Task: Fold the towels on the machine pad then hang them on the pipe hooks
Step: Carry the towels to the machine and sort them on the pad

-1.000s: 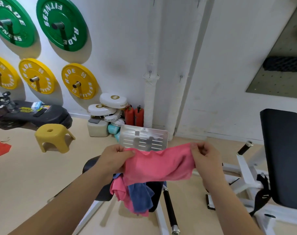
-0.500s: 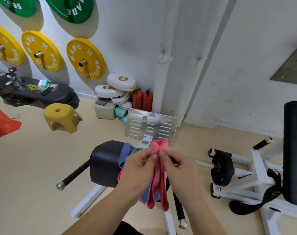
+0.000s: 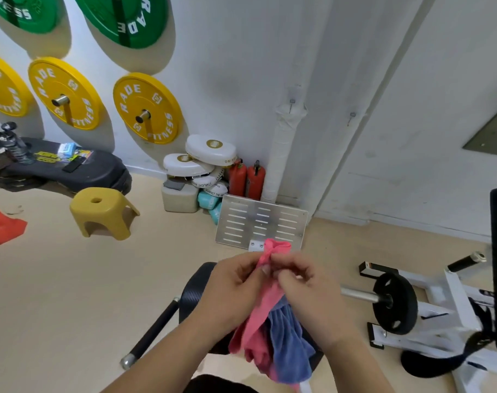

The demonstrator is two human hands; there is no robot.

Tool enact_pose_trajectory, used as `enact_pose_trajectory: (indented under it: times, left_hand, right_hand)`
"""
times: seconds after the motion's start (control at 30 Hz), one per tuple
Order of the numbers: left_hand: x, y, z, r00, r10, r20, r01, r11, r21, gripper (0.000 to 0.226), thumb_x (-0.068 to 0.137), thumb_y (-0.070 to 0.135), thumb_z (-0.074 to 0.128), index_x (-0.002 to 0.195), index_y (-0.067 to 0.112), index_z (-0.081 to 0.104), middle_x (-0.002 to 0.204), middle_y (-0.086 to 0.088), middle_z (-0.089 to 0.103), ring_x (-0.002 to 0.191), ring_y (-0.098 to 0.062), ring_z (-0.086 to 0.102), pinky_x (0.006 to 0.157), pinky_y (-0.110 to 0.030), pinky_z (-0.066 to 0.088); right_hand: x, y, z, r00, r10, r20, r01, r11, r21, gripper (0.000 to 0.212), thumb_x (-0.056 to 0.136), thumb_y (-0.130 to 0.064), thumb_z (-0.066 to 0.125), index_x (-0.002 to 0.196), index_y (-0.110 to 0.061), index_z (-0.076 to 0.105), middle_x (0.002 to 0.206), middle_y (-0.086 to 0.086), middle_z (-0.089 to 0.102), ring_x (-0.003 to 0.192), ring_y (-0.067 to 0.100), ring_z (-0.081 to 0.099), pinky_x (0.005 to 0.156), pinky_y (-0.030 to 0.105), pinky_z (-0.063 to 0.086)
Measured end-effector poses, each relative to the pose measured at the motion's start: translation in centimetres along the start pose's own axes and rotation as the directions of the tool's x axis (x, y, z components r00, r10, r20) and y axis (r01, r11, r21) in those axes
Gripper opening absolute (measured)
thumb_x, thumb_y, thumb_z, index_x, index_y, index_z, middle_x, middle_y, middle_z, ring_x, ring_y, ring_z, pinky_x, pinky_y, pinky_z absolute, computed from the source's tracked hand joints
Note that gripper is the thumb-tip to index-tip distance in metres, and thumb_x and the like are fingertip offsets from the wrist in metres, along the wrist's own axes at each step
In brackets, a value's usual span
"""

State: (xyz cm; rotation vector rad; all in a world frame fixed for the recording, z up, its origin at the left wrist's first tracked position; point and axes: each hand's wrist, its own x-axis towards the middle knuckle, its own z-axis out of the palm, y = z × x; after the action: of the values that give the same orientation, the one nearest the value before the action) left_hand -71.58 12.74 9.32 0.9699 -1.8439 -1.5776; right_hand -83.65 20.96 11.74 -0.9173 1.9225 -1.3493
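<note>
Pinching the pink towel (image 3: 260,316) by its top corners, left hand (image 3: 236,282) against right hand (image 3: 306,285), above the black machine pad (image 3: 194,290) and a heaped blue towel (image 3: 287,336). Folding step, seemingly; next calls for halving again on the pad, then reaching up to the pipe hooks (image 3: 292,103).

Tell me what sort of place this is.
Probably a gym: round yellow weight plates and round green weight plates hang on wall pegs, and a white metal machine frame carries a black round weight disc.

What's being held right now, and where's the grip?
The pink towel: left hand and right hand pinch it together just below its bunched top edge; the rest hangs beside the blue towel.
</note>
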Motion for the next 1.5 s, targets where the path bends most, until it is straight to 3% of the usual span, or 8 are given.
enact_pose_trajectory:
  times: [0.1, 0.23, 0.37, 0.7, 0.8, 0.93, 1.1, 1.5]
  left_hand:
    - [1.6, 0.9, -4.2, 0.982, 0.06, 0.18, -0.062, 0.998, 0.006, 0.031, 0.103, 0.005, 0.056, 0.112, 0.025, 0.078, 0.089, 0.022, 0.078, 0.083, 0.008, 0.07, 0.074, -0.011, 0.051]
    - [3.2, 1.2, -7.6, 0.963, 0.104, 0.248, -0.092, 0.994, -0.062, 0.019, 0.102, 0.006, 0.059, 0.111, 0.013, 0.074, 0.077, 0.019, 0.075, 0.069, 0.012, 0.062, 0.064, -0.005, 0.044]
    - [4.9, -0.7, -9.4, 0.983, 0.021, 0.182, -0.001, 0.994, -0.108, 0.028, 0.089, 0.004, 0.077, 0.111, 0.018, 0.067, 0.083, -0.006, 0.073, 0.068, -0.012, 0.062, 0.063, -0.021, 0.051]
    - [4.4, -7.5, -11.0, 0.887, -0.23, 0.4, 0.068, 0.922, 0.38, 0.028, 0.07, 0.031, 0.074, 0.086, 0.008, 0.067, 0.074, 0.003, 0.055, 0.067, -0.01, 0.052, 0.065, -0.037, 0.046]
    - [4.3, -8.6, -11.5, 0.94, -0.25, 0.234, 0.242, 0.968, 0.062, 0.03, 0.078, 0.025, 0.082, 0.089, 0.0, 0.068, 0.077, -0.007, 0.063, 0.073, -0.018, 0.061, 0.071, -0.034, 0.05]
    - [4.9, -7.6, -10.6, 0.929, -0.351, 0.12, 0.356, 0.753, -0.554, 0.016, 0.092, 0.014, 0.069, 0.102, 0.001, 0.068, 0.081, -0.008, 0.07, 0.075, -0.019, 0.062, 0.071, -0.031, 0.05]
    - [5.1, -7.6, -7.4, 0.932, -0.234, -0.277, 0.249, 0.968, 0.022, 0.016, 0.098, 0.03, 0.067, 0.086, 0.018, 0.064, 0.084, 0.002, 0.071, 0.077, -0.015, 0.063, 0.065, -0.028, 0.043]
    - [3.4, -6.6, -3.4, 0.95, -0.19, -0.248, 0.228, 0.965, 0.133, 0.032, 0.103, 0.043, 0.051, 0.082, 0.02, 0.061, 0.075, 0.004, 0.064, 0.072, -0.013, 0.058, 0.065, -0.029, 0.045]
  right_hand:
    - [1.9, -2.2, 1.2, 0.963, -0.265, 0.041, 0.261, 0.895, -0.363, 0.037, 0.085, -0.019, 0.076, 0.115, -0.038, 0.067, 0.118, -0.021, 0.062, 0.115, -0.006, 0.055, 0.095, 0.006, 0.039]
    - [4.5, -4.9, 2.1, 0.935, -0.127, 0.33, 0.267, 0.864, -0.426, 0.024, 0.092, -0.033, 0.073, 0.116, -0.034, 0.073, 0.108, -0.021, 0.072, 0.106, -0.01, 0.06, 0.089, 0.006, 0.044]
    - [6.2, -6.0, 3.3, 0.94, -0.186, 0.286, 0.335, 0.667, -0.666, 0.025, 0.098, -0.042, 0.061, 0.081, -0.025, 0.068, 0.07, -0.009, 0.062, 0.07, 0.005, 0.057, 0.061, 0.023, 0.041]
    - [10.2, -4.6, -0.5, 0.988, -0.148, -0.046, 0.08, 0.74, -0.668, 0.032, 0.107, -0.047, 0.032, 0.083, -0.029, 0.042, 0.074, -0.002, 0.059, 0.069, 0.013, 0.058, 0.061, 0.037, 0.041]
    - [10.5, -2.0, -3.5, 0.984, -0.109, -0.138, -0.007, 0.759, -0.651, 0.033, 0.108, -0.046, 0.03, 0.088, -0.024, 0.044, 0.075, 0.001, 0.06, 0.071, 0.02, 0.059, 0.065, 0.038, 0.041]
    - [9.5, 2.3, -5.2, 0.972, 0.064, -0.226, -0.157, 0.893, -0.423, 0.04, 0.108, -0.047, 0.032, 0.101, -0.014, 0.055, 0.096, 0.007, 0.064, 0.095, 0.029, 0.062, 0.078, 0.038, 0.049]
    - [7.5, 5.4, -3.9, 0.956, 0.234, -0.176, -0.279, 0.91, -0.307, 0.035, 0.103, -0.054, 0.041, 0.112, -0.024, 0.057, 0.105, -0.001, 0.063, 0.091, 0.011, 0.059, 0.08, 0.034, 0.048]
    - [3.4, 4.9, 1.5, 0.975, 0.22, 0.015, -0.221, 0.974, 0.043, 0.013, 0.097, -0.042, 0.063, 0.092, -0.03, 0.065, 0.081, 0.013, 0.067, 0.071, 0.031, 0.064, 0.06, 0.04, 0.055]
